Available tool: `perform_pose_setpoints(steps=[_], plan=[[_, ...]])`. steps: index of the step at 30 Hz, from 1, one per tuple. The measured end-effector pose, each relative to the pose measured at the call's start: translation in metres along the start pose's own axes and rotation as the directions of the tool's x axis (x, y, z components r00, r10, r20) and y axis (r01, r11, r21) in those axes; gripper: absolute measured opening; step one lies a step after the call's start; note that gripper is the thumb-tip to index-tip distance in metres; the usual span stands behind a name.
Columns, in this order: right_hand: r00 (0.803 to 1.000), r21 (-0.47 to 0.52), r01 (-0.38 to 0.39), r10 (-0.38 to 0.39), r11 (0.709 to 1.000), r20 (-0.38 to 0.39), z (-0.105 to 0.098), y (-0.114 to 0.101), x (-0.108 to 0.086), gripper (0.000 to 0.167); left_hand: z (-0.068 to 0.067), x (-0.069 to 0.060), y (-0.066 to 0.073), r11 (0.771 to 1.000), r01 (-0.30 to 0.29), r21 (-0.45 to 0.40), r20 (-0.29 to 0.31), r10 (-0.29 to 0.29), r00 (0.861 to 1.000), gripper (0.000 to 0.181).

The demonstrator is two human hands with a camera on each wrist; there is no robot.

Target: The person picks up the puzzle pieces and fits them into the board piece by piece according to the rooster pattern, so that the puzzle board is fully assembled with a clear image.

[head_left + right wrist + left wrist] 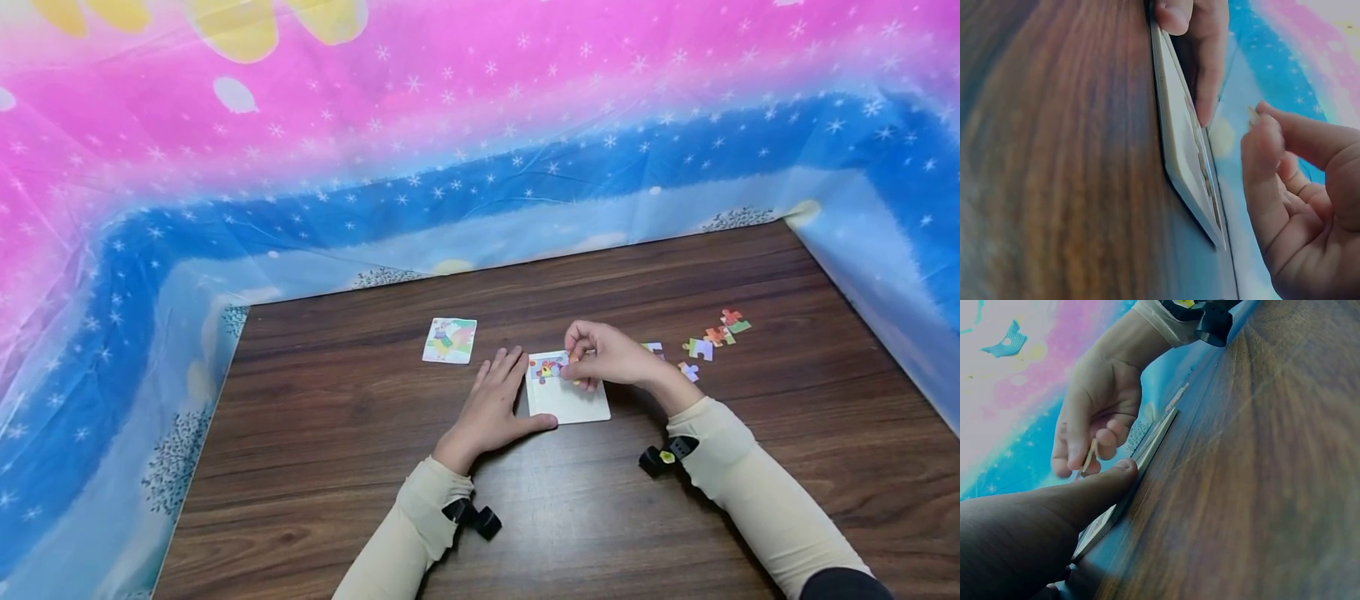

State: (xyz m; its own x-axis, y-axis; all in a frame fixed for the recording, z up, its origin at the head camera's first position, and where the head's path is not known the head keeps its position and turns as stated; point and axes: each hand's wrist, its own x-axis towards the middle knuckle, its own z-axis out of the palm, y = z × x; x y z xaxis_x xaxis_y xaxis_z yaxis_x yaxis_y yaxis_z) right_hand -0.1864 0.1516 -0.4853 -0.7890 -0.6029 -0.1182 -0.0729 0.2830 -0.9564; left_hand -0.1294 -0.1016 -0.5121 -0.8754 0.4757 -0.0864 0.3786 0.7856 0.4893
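Note:
A white square puzzle tray [570, 404] lies on the table, with joined colourful pieces [546, 368] along its upper left part. The left hand [497, 407] rests with fairly straight fingers along the tray's left side, its thumb on the near edge; that thumb also shows on the rim in the left wrist view. Above the tray's upper right, the right hand [606, 357] pinches a small puzzle piece [1090, 456] between thumb and fingers. In the right wrist view the right hand [1310, 200] is raised off the tray [1179, 125]. The piece's printed face is mostly hidden.
A square picture card [450, 340] lies on the table beyond the left hand. Several loose puzzle pieces [700, 348] are scattered to the right, one partly behind the right hand. A patterned cloth [480, 192] hangs along the table's back and sides.

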Motion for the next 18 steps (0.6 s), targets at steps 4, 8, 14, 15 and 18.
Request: perform_pose_setpoints(steps=[4, 8, 14, 15, 18], plan=[[0.999, 0.012, -0.026, 0.026, 1.0, 0.029, -0.0013, -0.0001, -0.0009, 0.035, -0.0001, -0.0006, 0.0005, 1.0, -0.004, -0.002, -0.002, 0.004, 1.0, 0.11], [1.0, -0.083, -0.015, 0.016, 0.996, 0.01, 0.0005, 0.0013, -0.0007, 0.023, -0.0013, -0.0012, 0.0017, 1.0, -0.003, -0.002, 0.002, 0.003, 1.0, 0.11], [0.999, -0.161, 0.026, -0.031, 0.987, -0.032, 0.0042, 0.0024, 0.0018, 0.016, -0.0017, -0.0013, 0.0013, 1.0, -0.002, 0.005, 0.005, 0.002, 1.0, 0.111], [0.999, -0.171, 0.037, -0.042, 0.985, -0.029, 0.0041, 0.0024, 0.0018, 0.016, -0.0017, -0.0014, 0.0013, 1.0, -0.005, 0.005, 0.004, 0.005, 1.0, 0.11], [0.997, -0.23, 0.069, -0.073, 0.971, -0.009, 0.0028, 0.0024, 0.0013, 0.016, -0.0016, -0.002, 0.0011, 1.0, -0.007, 0.0, 0.002, 0.007, 1.0, 0.11]])
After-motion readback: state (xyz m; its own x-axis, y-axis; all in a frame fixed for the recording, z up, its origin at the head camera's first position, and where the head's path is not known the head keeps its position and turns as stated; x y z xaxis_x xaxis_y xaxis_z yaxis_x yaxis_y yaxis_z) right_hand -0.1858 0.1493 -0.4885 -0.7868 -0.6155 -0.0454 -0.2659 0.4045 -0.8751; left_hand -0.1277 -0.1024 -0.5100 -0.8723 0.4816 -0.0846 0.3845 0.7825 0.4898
